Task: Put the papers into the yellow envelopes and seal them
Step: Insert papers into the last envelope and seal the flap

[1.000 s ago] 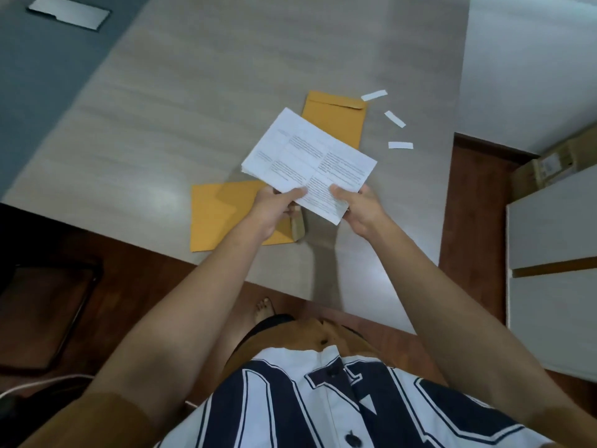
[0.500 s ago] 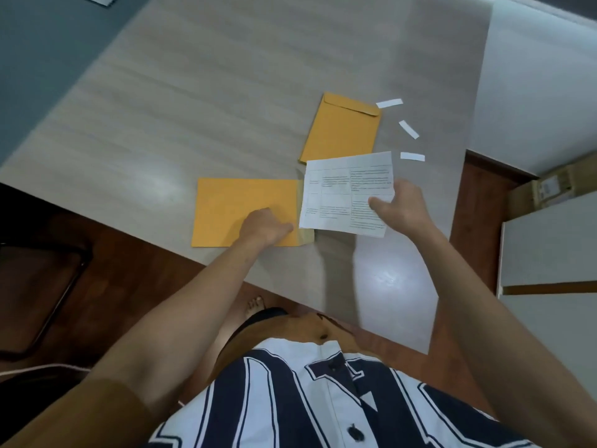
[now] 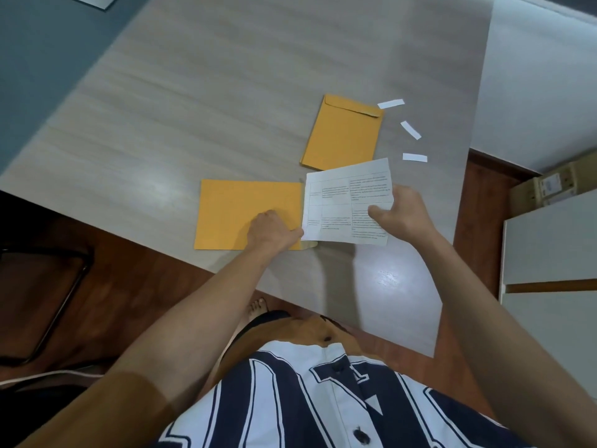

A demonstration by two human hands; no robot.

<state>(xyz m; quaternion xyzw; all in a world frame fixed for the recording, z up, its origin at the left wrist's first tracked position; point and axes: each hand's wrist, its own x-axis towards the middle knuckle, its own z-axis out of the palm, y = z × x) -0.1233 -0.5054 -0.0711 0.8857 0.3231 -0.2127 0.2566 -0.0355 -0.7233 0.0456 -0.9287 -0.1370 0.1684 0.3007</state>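
1. I see the left hand (image 3: 274,231) on the near yellow envelope (image 3: 239,211), at its right end by the mouth, with knuckles up and fingers curled down. I cannot tell whether its grip pinches the edge or only presses on it.
2. The right hand (image 3: 400,215) has its grip pinched on the papers (image 3: 342,205), thumb on top at their right edge and fingers beneath.
3. The papers carry a ruled grid of small print. They are held tilted just above the table (image 3: 226,92), with their left edge meeting the envelope's mouth; I cannot tell whether that edge is inside.
4. The near yellow envelope lies flat, long side toward me, close to the table's front edge. A sliver of its flap (image 3: 309,244) shows below the papers' lower left corner.
5. A second yellow envelope (image 3: 342,134) lies flat farther off, with its flap folded down at the far end and its near edge just beside the papers' top edge.
6. Three white strips (image 3: 411,130) lie apart from one another on the table, to the right of the second yellow envelope.
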